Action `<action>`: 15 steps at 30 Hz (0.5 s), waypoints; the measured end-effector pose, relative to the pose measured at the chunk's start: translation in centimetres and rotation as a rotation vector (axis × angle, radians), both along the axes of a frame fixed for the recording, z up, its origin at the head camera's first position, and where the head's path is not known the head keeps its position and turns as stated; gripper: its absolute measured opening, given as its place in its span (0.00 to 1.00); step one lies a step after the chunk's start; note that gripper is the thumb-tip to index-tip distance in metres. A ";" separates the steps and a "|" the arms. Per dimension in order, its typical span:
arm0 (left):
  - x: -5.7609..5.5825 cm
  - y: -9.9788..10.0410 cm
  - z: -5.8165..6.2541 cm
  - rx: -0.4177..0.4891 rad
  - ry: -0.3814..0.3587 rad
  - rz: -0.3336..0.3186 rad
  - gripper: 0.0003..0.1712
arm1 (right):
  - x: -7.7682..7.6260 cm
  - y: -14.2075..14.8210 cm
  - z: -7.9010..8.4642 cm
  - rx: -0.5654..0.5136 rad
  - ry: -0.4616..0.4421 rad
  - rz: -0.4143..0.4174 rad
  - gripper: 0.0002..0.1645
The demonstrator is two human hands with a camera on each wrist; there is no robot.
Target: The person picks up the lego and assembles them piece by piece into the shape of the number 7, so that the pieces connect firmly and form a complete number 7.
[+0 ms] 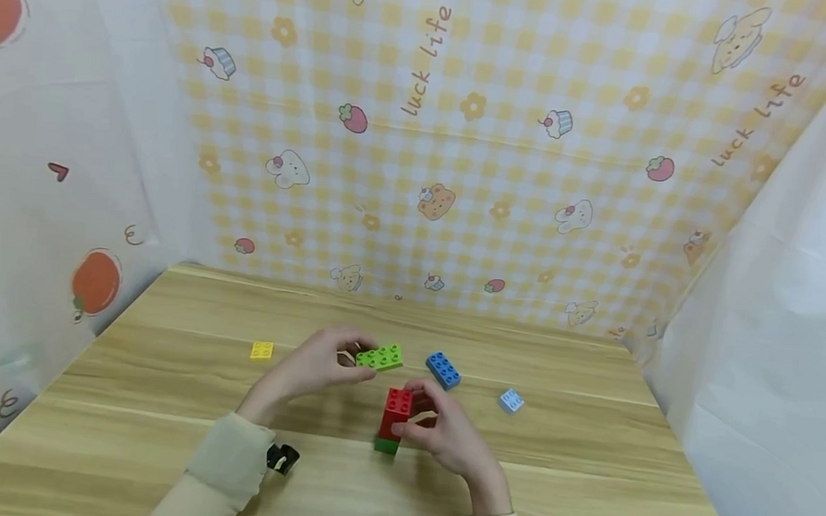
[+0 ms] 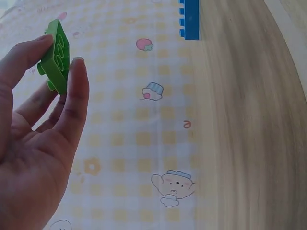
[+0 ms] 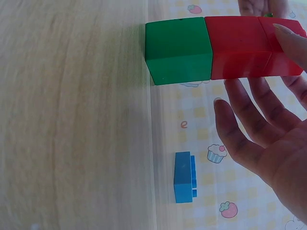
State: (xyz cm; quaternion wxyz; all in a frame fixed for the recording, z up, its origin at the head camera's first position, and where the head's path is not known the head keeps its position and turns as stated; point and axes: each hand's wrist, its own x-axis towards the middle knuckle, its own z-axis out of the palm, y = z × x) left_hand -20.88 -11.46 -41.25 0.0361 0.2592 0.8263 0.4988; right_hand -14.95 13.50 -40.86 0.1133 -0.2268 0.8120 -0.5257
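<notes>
In the head view my left hand [image 1: 326, 359] pinches a thin lime-green brick [image 1: 385, 358] above the table's middle. The left wrist view shows this brick [image 2: 56, 60] tilted between thumb and fingers, its hollow underside partly visible. My right hand [image 1: 452, 434] holds an upright stack, with red bricks [image 1: 396, 412] on top of a dark green brick [image 1: 387, 446]. From the right wrist, the thumb lies on the upper red brick [image 3: 280, 52] and other fingers are behind the stack. The green brick [image 3: 180, 50] stands on the table.
Beyond the right hand lies a blue brick [image 1: 443, 370], with a small light-blue brick [image 1: 511, 401] farther right. A flat yellow brick [image 1: 261, 350] sits left of my left hand. A patterned cloth [image 1: 466, 156] hangs behind the wooden table [image 1: 569, 501].
</notes>
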 end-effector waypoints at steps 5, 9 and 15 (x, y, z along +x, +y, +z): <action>1.0 0.2 0.3 -0.012 -0.013 -0.056 0.19 | 0.6 0.0 1.2 0.008 0.001 -0.001 0.22; 1.8 0.2 0.4 -0.016 -0.029 -0.078 0.19 | 0.7 0.0 1.4 -0.006 0.006 0.007 0.23; 2.5 0.0 0.5 0.000 -0.014 -0.113 0.19 | 0.5 -0.2 1.2 -0.009 0.005 0.016 0.24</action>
